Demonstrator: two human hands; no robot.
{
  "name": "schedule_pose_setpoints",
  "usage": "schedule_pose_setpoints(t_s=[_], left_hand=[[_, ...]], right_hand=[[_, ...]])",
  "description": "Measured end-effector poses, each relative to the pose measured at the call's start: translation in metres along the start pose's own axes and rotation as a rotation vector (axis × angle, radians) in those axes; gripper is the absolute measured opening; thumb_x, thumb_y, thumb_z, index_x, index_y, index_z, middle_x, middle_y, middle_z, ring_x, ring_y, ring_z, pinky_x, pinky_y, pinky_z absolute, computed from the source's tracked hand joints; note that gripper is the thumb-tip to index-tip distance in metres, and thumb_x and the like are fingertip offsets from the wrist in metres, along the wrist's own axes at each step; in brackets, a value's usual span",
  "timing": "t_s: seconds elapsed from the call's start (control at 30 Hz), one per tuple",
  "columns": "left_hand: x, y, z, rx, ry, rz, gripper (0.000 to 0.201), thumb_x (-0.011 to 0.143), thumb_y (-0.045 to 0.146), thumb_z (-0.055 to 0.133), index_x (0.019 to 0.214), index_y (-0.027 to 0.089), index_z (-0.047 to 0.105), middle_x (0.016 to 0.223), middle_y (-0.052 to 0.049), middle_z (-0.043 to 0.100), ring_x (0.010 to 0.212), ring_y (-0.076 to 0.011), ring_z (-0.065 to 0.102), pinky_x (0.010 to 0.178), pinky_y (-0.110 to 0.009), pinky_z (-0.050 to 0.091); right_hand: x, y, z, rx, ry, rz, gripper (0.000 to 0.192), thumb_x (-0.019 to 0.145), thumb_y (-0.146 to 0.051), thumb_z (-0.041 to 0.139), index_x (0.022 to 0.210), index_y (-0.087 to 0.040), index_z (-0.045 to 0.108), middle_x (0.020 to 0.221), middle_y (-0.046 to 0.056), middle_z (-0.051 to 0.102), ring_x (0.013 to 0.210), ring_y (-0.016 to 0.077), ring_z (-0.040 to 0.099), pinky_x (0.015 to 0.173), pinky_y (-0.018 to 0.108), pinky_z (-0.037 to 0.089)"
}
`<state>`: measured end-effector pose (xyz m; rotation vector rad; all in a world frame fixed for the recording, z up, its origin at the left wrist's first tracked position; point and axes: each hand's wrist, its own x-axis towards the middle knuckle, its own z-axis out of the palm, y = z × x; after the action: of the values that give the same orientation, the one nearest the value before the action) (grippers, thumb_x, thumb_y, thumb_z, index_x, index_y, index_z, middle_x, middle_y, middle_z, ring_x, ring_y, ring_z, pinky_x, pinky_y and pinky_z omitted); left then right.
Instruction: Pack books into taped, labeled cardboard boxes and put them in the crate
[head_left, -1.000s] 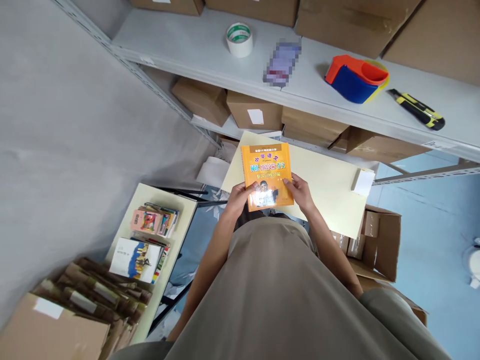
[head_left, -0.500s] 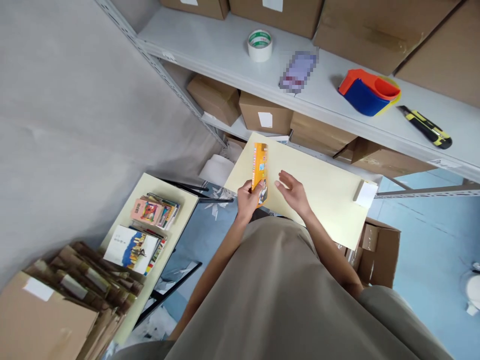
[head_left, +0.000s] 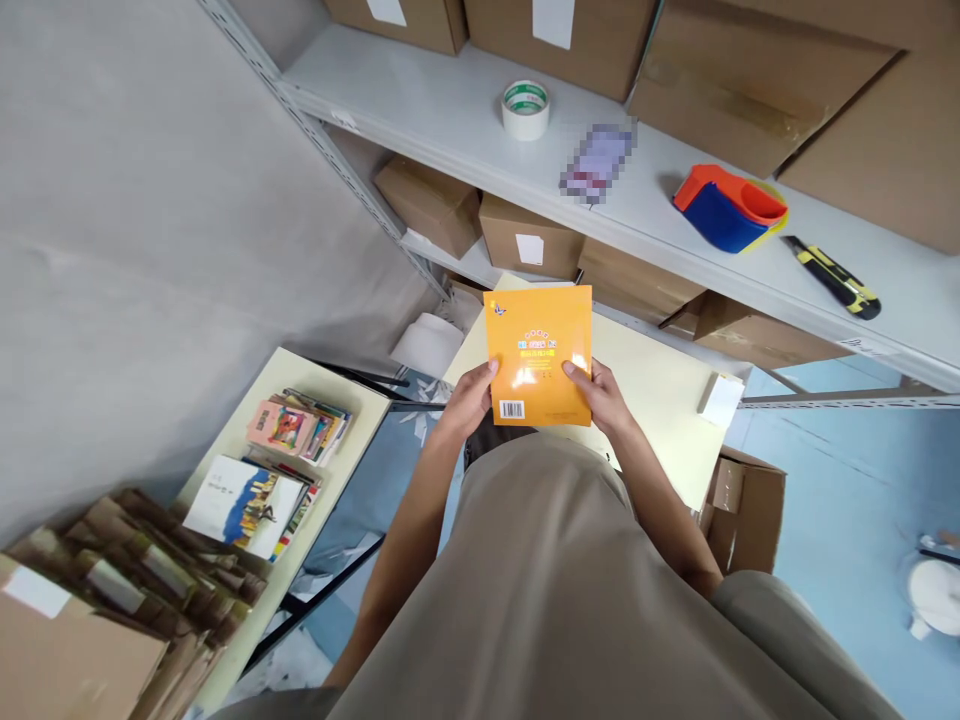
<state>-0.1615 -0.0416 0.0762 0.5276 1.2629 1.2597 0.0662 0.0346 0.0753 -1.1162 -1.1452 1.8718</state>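
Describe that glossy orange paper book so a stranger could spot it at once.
Find the pale yellow rectangular table below the long grey metal shelf. In front of its left part, a bare left hand and bare right hand hold the book. Unlike the multicoloured piled books farther left, it looks mostly orange, with a white barcode.

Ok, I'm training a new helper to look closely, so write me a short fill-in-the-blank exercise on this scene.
1. The left hand and right hand hold a book whose main colour is ____.
2. The barcode sits near the book's lower ____ corner, as seen here.
3. The knife on the shelf is black and ____.

Missing words: orange; left; yellow.
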Motion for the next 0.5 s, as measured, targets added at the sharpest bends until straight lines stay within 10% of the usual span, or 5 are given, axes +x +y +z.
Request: schedule_pose_setpoints(t_s=[0.33, 0.5], left_hand=[[0.004, -0.002, -0.001, 0.004, 0.042, 0.015, 0.062, 0.077, 0.068, 0.101, 0.115, 0.021, 0.088, 0.126, -0.011, 0.088, 0.114, -0.0312, 0.084, 0.100, -0.041, 0.066], [-0.003, -0.007, 0.022, 0.253, 0.149, 0.190, 0.045, 0.091, 0.064, 0.087, 0.105, 0.021, 0.090, 0.111, -0.006, 0.089, 0.110, -0.0319, 0.080, 0.098, -0.039, 0.063]], right_hand=[[0.018, 0.018, -0.013, -0.141, 0.116, -0.086, 0.074, 0.086, -0.080, 0.087, 0.135, -0.025, 0.079, 0.142, 0.014, 0.083, 0.131, 0.0363, 0.079, 0.109, 0.053, 0.068], [0.025, 0.030, 0.014, -0.191, 0.202, -0.137, 0.099, 0.081, -0.083, 0.087, 0.159, -0.024, 0.068, 0.167, 0.019, 0.068, 0.156, 0.0385, 0.064, 0.128, 0.057, 0.056]])
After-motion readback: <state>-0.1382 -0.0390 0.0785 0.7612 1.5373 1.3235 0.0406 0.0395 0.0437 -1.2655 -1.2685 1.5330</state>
